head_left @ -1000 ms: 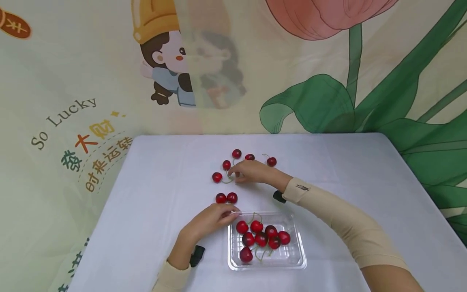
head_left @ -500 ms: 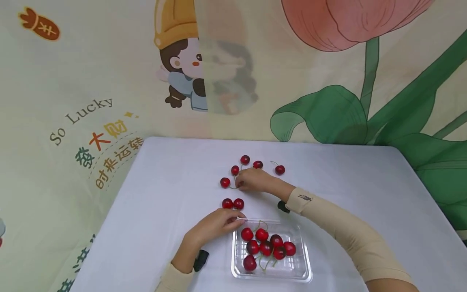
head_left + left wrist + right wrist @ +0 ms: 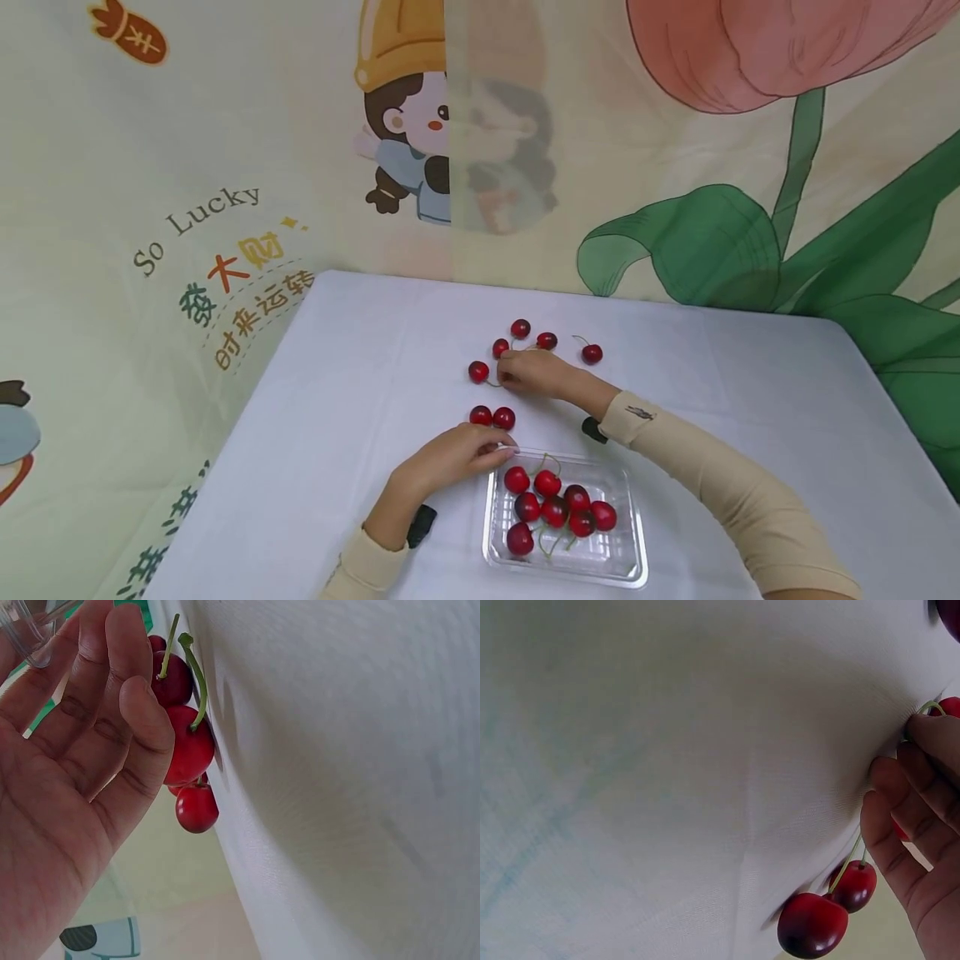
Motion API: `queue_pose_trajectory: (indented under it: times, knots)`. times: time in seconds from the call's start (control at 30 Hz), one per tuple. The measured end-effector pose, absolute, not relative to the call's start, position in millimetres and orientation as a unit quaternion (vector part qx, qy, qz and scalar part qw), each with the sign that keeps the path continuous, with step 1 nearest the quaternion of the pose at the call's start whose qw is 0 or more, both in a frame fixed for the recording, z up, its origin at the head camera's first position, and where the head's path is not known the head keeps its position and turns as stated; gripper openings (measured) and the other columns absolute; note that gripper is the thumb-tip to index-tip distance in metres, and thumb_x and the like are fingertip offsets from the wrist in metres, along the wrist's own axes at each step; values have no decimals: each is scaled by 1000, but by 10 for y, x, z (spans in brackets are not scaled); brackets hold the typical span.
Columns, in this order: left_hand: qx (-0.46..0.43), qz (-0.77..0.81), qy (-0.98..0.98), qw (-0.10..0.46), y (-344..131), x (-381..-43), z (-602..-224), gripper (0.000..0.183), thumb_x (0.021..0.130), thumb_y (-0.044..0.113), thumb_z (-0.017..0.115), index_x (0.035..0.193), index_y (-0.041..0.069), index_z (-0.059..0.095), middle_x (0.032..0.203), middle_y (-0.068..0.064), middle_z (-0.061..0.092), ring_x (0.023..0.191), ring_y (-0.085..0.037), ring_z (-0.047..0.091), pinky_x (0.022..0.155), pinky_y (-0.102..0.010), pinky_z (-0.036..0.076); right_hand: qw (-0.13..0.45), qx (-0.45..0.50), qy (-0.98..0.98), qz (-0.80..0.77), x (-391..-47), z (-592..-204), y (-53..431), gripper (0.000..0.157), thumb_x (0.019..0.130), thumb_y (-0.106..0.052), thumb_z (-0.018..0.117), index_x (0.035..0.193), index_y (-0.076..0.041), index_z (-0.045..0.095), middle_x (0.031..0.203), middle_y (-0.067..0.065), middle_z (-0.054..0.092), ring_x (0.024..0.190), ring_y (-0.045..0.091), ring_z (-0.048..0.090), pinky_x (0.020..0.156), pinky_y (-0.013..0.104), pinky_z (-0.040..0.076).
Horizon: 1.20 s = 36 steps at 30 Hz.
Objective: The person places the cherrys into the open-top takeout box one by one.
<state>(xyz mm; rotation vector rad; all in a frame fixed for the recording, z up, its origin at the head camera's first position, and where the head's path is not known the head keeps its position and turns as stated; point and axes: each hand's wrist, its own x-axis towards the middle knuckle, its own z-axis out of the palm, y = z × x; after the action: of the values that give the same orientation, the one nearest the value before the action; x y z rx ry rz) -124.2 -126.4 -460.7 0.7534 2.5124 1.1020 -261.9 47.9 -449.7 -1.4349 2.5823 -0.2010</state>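
My right hand reaches among loose cherries on the white cloth. Its thumb and forefinger pinch at the green stem of a cherry, whose red side peeks out past the thumb in the right wrist view. My left hand holds the rear left corner of a clear plastic container, with the thumb and fingertips at the rim. Several red cherries, some with stems, lie inside it. Just behind the left hand, two cherries sit side by side, close to the fingers in the left wrist view.
Beyond the right hand lie further loose cherries, with one cherry set apart to the right. A white cloth covers the table, and a printed curtain hangs behind its far edge.
The head view has shifted, so everything appears further right. My right fingers have drawn together at the cherry stem. The left hand stays at the container's corner.
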Motion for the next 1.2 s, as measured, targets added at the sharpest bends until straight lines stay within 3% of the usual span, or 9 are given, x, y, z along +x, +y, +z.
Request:
queue_pose_trajectory:
  times: [0.53, 0.9, 1.2]
  knots:
    - [270, 389, 868, 148, -1213, -1248, -4549, 20, 97, 25, 61, 109, 13, 72, 95, 8, 69, 80, 0, 57, 81, -22, 50, 70, -483, 872, -34, -2596, -4362, 647, 6, 97, -13, 60, 101, -8, 62, 91, 1, 58, 69, 10, 52, 68, 20, 49]
    - [276, 394, 865, 141, -1232, -1215, -4597, 22, 98, 28, 60, 109, 13, 72, 96, 8, 69, 82, 0, 57, 82, -23, 51, 83, -464, 881, -47, -2494, -4273, 708, 12, 96, -11, 61, 108, -7, 62, 97, 3, 59, 80, 14, 57, 79, 27, 55]
    - [270, 397, 866, 139, -1282, -1209, -4599, 22, 98, 28, 59, 109, 13, 72, 94, 8, 68, 80, -1, 56, 80, -23, 51, 79, -467, 880, -43, -2430, -4131, 711, 11, 95, -13, 64, 105, -7, 62, 93, 2, 57, 71, 11, 54, 68, 20, 52]
